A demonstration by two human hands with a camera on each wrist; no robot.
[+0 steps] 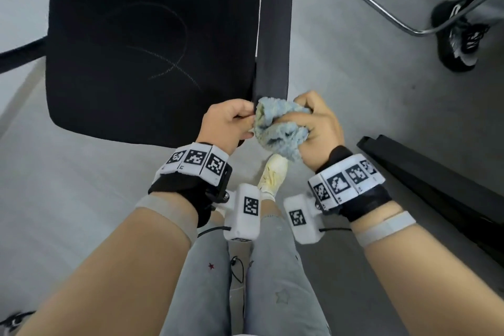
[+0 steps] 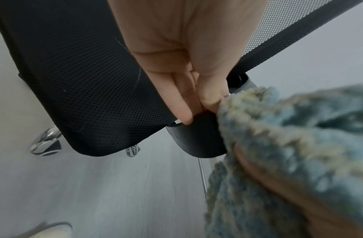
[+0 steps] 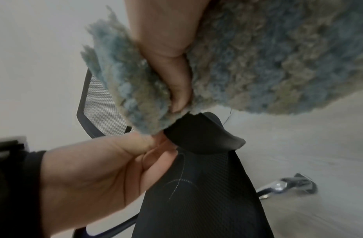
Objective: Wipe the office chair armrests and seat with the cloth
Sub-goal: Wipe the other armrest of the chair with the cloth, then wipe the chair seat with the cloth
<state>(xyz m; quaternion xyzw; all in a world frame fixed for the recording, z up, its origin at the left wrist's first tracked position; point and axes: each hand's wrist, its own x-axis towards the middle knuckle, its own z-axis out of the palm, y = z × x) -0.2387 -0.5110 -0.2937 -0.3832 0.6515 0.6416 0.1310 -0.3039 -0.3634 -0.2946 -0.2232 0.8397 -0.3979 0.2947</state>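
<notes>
A fluffy blue-grey cloth (image 1: 278,128) is bunched in my right hand (image 1: 313,123), whose fingers curl round it just over the near end of the chair's right armrest (image 1: 274,35). My left hand (image 1: 231,123) pinches the cloth's left edge between thumb and forefinger. The black mesh seat (image 1: 150,43) lies to the left of both hands and bears a faint chalk-like scrawl. In the left wrist view the fingers (image 2: 182,103) meet at the edge of the cloth (image 2: 288,145) above the armrest tip (image 2: 198,140). In the right wrist view the cloth (image 3: 278,56) fills the top, over the armrest (image 3: 201,136).
Another person's black shoes (image 1: 461,43) stand at the top right by a chrome tube frame (image 1: 381,5). A black bar (image 1: 436,180) runs along the floor at the right. My own pale shoe (image 1: 272,172) is under the hands. A chrome chair-base leg (image 2: 44,141) shows below the seat.
</notes>
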